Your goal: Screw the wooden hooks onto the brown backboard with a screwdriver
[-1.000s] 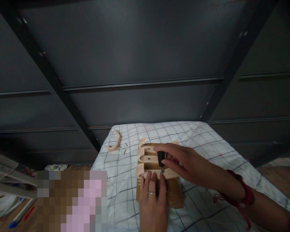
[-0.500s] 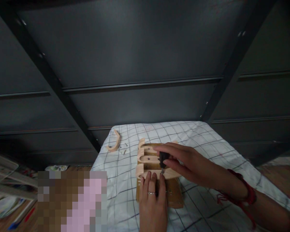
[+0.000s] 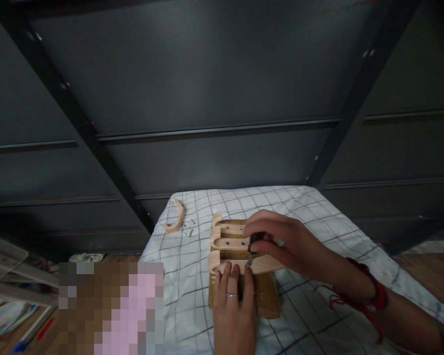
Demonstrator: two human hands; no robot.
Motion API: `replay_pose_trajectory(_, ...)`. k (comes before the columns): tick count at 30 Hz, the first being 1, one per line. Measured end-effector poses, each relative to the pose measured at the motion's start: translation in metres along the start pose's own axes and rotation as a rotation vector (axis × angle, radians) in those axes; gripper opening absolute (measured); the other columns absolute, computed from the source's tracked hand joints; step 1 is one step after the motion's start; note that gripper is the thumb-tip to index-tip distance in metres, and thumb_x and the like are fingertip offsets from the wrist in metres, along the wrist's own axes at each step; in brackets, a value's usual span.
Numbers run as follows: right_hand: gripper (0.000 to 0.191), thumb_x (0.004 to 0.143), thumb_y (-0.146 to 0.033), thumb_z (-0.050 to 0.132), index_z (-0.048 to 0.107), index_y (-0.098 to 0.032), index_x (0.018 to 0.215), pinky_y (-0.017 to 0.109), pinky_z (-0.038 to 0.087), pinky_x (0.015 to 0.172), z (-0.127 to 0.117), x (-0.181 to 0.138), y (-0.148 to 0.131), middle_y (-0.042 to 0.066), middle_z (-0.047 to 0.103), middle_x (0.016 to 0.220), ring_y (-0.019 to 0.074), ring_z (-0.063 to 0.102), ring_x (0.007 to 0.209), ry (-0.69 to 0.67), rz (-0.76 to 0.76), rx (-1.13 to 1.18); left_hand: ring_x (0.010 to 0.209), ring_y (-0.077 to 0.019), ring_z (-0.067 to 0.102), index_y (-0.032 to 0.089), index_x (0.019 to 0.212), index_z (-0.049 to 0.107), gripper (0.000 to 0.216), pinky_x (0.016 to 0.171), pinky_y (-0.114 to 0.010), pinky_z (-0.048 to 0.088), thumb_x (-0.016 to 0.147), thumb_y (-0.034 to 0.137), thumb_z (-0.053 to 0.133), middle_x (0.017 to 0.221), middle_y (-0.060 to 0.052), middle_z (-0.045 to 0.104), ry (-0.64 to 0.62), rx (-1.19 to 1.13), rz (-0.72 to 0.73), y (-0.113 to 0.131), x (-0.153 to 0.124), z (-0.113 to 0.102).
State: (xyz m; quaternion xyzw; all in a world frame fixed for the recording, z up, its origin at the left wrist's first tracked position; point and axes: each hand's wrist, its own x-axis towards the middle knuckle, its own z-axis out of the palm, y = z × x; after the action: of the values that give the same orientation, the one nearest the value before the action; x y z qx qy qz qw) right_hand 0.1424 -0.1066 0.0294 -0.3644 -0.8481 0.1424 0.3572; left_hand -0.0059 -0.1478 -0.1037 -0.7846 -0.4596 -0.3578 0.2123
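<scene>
My right hand (image 3: 277, 236) is closed round the black handle of a short screwdriver (image 3: 257, 240). The screwdriver's tip points down at the nearest pale wooden hook (image 3: 268, 264), close to my left fingertips. My left hand (image 3: 235, 305), with a ring on one finger, lies with its fingers spread and flat, fingertips pressing on that same hook. Beneath is a brown wooden board (image 3: 268, 296). Further up the board, a second hook (image 3: 222, 242) and a third hook (image 3: 224, 229) lie side by side, holes showing in them. My right hand hides part of these hooks.
A loose wooden hook (image 3: 178, 219) and several small screws (image 3: 190, 232) lie on the checked white cloth (image 3: 303, 315) at the far left. Behind the covered table rises a dark panelled wall (image 3: 214, 162). A wooden rack (image 3: 18, 286) stands at the left, beside a blurred-out patch.
My right hand has turned and shifted slightly right with the screwdriver, whose handle now tilts to the right. More of the holes in the hooks shows. My left hand stays put.
</scene>
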Motion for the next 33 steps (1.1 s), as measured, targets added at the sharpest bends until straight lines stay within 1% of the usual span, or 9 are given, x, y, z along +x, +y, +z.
replay_pose_trajectory(3, 0.032, 0.082, -0.006, 0.038, 0.049, -0.02, 0.108, 0.026, 0.045, 0.076, -0.006, -0.002, 0.003, 0.006, 0.056, 0.105, 0.0134, 0.054, 0.093, -0.12, -0.022, -0.008, 0.104, -0.0249, 0.049, 0.016, 0.106, 0.055, 0.032, 0.085, -0.043, 0.044, 0.08, 0.007, 0.037, 0.106, -0.009, 0.054, 0.014, -0.003, 0.0, 0.0, 0.0, 0.0)
replay_pose_trajectory(5, 0.035, 0.082, -0.005, 0.036, 0.048, -0.021, 0.111, 0.024, 0.045, 0.071, -0.007, -0.003, 0.005, 0.005, 0.056, 0.101, 0.0123, 0.055, 0.086, -0.115, -0.014, -0.027, 0.104, -0.025, 0.049, 0.016, 0.105, 0.055, 0.032, 0.084, -0.043, 0.044, 0.081, 0.007, 0.037, 0.105, -0.009, 0.054, 0.019, -0.006, 0.004, -0.001, 0.0, 0.0)
replay_pose_trajectory(10, 0.011, 0.076, -0.017, 0.054, 0.052, -0.018, 0.087, 0.02, 0.041, 0.051, 0.0, 0.0, -0.001, -0.002, 0.052, 0.07, 0.0082, 0.047, 0.054, 0.057, 0.047, -0.07, 0.104, -0.0256, 0.049, 0.016, 0.107, 0.055, 0.031, 0.084, -0.044, 0.043, 0.081, 0.008, 0.038, 0.106, -0.01, 0.054, 0.004, -0.015, 0.001, 0.0, -0.001, 0.001)
replay_pose_trajectory(13, 0.017, 0.068, -0.02, 0.059, 0.042, -0.019, 0.067, 0.019, 0.035, 0.042, 0.008, 0.001, -0.008, -0.006, 0.044, 0.057, 0.0071, 0.04, 0.045, 0.128, 0.134, -0.081, 0.105, -0.0259, 0.048, 0.015, 0.106, 0.055, 0.03, 0.084, -0.045, 0.043, 0.081, 0.009, 0.038, 0.107, -0.01, 0.053, 0.011, -0.008, -0.004, 0.001, -0.001, 0.001)
replay_pose_trajectory(17, 0.012, 0.071, -0.02, 0.056, 0.045, -0.019, 0.073, 0.019, 0.035, 0.043, 0.015, 0.002, -0.007, -0.004, 0.05, 0.063, 0.0075, 0.043, 0.049, 0.141, 0.174, -0.019, 0.105, -0.0261, 0.048, 0.015, 0.106, 0.055, 0.03, 0.084, -0.045, 0.043, 0.082, 0.01, 0.038, 0.106, -0.01, 0.054, 0.01, 0.004, -0.004, 0.001, 0.0, 0.001)
replay_pose_trajectory(20, 0.009, 0.076, -0.019, 0.053, 0.051, -0.02, 0.084, 0.02, 0.04, 0.052, 0.011, 0.002, -0.002, -0.001, 0.057, 0.076, 0.0098, 0.052, 0.062, 0.059, 0.131, 0.025, 0.104, -0.0255, 0.049, 0.015, 0.106, 0.054, 0.03, 0.084, -0.045, 0.044, 0.081, 0.009, 0.038, 0.106, -0.01, 0.054, 0.018, 0.003, -0.006, 0.001, 0.0, 0.001)
replay_pose_trajectory(25, 0.027, 0.082, -0.009, 0.041, 0.048, -0.02, 0.106, 0.025, 0.043, 0.07, -0.003, 0.004, 0.0, 0.003, 0.06, 0.094, 0.0125, 0.055, 0.085, -0.113, 0.036, 0.039, 0.104, -0.0252, 0.049, 0.016, 0.106, 0.055, 0.032, 0.084, -0.044, 0.044, 0.081, 0.008, 0.037, 0.104, -0.009, 0.055, 0.011, 0.003, 0.003, 0.0, 0.0, 0.001)
replay_pose_trajectory(30, 0.014, 0.074, -0.016, 0.057, 0.053, -0.018, 0.088, 0.021, 0.043, 0.057, 0.003, 0.003, -0.002, 0.0, 0.06, 0.078, 0.0104, 0.055, 0.065, -0.023, 0.124, 0.014, 0.104, -0.0256, 0.049, 0.017, 0.105, 0.055, 0.031, 0.084, -0.045, 0.044, 0.08, 0.009, 0.039, 0.105, -0.009, 0.055, 0.007, -0.015, 0.005, -0.001, 0.0, 0.001)
replay_pose_trajectory(33, 0.017, 0.069, -0.021, 0.064, 0.051, -0.019, 0.081, 0.02, 0.042, 0.051, 0.013, 0.004, -0.003, -0.003, 0.057, 0.07, 0.0091, 0.052, 0.057, 0.042, 0.174, 0.031, 0.105, -0.0254, 0.048, 0.017, 0.105, 0.055, 0.031, 0.083, -0.045, 0.044, 0.081, 0.008, 0.038, 0.106, -0.009, 0.054, 0.009, -0.015, 0.003, -0.001, 0.0, 0.001)
